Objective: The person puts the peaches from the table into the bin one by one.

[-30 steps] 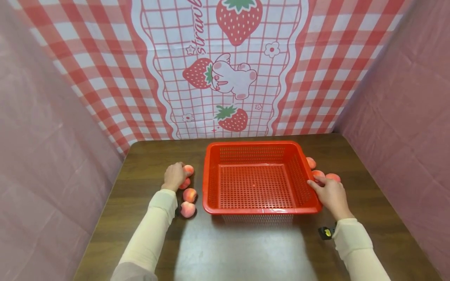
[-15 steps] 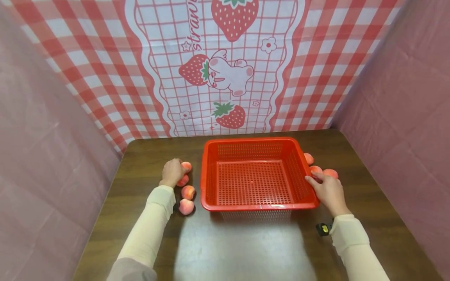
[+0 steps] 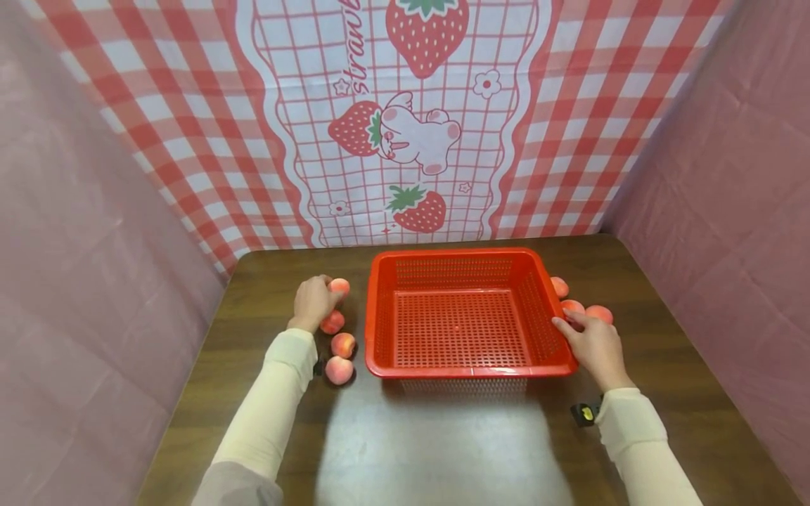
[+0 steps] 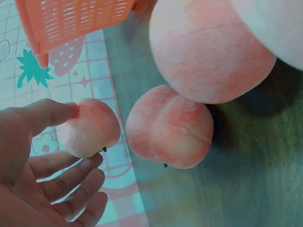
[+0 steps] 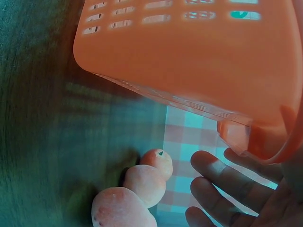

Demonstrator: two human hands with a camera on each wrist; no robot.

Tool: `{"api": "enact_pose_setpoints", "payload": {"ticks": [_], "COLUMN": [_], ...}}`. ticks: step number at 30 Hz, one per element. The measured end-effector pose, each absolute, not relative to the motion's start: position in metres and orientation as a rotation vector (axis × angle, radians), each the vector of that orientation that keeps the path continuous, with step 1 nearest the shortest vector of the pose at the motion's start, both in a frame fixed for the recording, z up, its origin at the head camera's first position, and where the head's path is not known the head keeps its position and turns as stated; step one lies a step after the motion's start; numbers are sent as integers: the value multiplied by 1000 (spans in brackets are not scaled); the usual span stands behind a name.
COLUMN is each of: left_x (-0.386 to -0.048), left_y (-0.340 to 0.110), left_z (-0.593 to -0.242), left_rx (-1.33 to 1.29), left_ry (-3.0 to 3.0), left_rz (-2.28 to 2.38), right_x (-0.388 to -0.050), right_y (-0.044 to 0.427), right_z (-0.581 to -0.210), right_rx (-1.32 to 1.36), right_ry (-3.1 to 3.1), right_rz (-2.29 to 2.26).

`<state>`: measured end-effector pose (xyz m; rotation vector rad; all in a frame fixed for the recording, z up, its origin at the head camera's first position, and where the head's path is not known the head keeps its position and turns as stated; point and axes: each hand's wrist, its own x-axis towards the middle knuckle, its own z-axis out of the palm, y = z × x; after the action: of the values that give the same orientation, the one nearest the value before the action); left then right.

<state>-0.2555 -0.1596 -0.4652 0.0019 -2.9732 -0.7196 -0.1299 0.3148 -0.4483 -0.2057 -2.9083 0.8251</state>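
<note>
Off the wood-grain table (image 3: 272,281), a peach (image 3: 340,287) is now lifted for carrying, pinched by the left hand (image 3: 313,303); right hand (image 3: 596,350) loosely spread at the red basket (image 3: 436,372).

Left forearm (image 3: 268,404) angles up from bottom left; left hand (image 3: 313,302) left of centre, pinching. Right forearm (image 3: 642,443) from bottom right; right hand (image 3: 596,351) right of centre, thumb pointing left.

Red basket (image 3: 471,372) between two groups of peaches (image 3: 339,371)
The rectangular, perforated basket stands mouth-up, its right rim held by the right hand (image 3: 593,346); four blushed, pink-orange peaches line its left, the farthest peach (image 3: 340,287) pinched by the left hand (image 3: 313,303); three more peaches (image 3: 598,314) cluster near its right wall.
</note>
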Motion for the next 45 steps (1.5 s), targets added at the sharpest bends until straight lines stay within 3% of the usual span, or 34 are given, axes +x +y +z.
{"api": "enact_pose_setpoints", "payload": {"ticks": [28,45], "left_x": [-266,-266], "left_y": [-139,-103], "left_z": [-433,-410], "left_rx": [-45,-176], "left_ry": [-2851,-2803], "left_rz": [-836,-883], "right_x": [-128,-129], "right_y": [314,306], "right_z": [-461,-466], "right_rx": [-291,-342], "right_ry": [-2852,-2755], "right_rz": [895,904]}}
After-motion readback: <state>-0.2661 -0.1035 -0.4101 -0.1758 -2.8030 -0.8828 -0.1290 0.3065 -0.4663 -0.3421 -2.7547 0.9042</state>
